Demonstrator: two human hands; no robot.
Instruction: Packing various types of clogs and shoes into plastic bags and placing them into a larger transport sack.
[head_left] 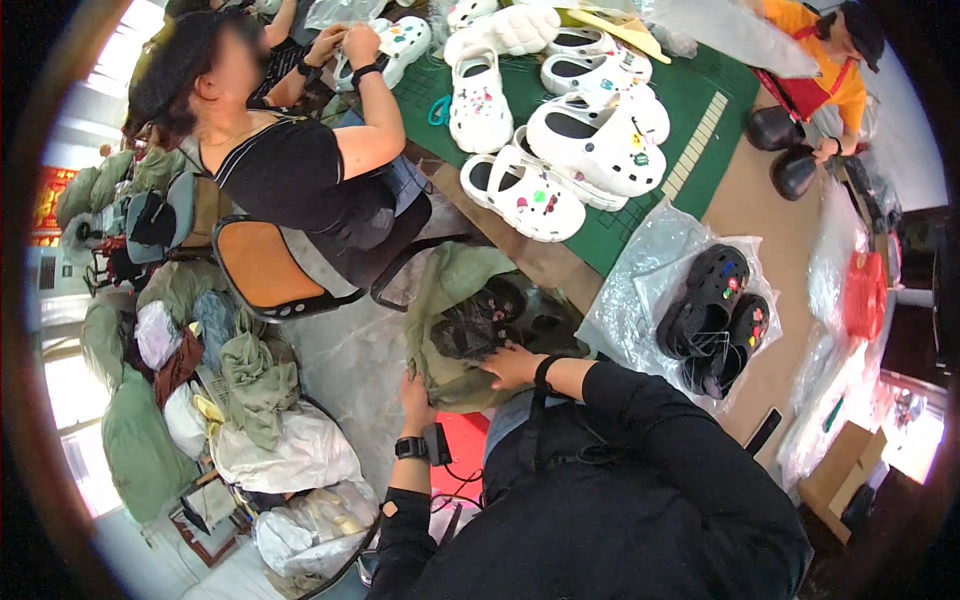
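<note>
An olive-green sack (pixel 440 280) stands with its mouth spread between the work table and my body. My left hand (pixel 415 405) is closed on the sack's near left rim. Dark clogs (pixel 497 300) and a dark plastic-wrapped bundle (pixel 465 340) show inside. My right hand (pixel 512 367) reaches over the near edge into the sack, its fingers apart and laid against the contents; their tips are partly hidden. On clear plastic bags (pixel 625 290) to the right of the sack lies a pair of black clogs (pixel 708 300) with colourful charms.
Several white clogs (pixel 525 195) with charms crowd the green cutting mat (pixel 690 90). A person in black (pixel 300 165) sits at the left, handling a white clog; another in orange (pixel 835 75) holds dark shoes at far right. A phone (pixel 764 430) lies at the table edge. Filled sacks (pixel 150 440) line the left.
</note>
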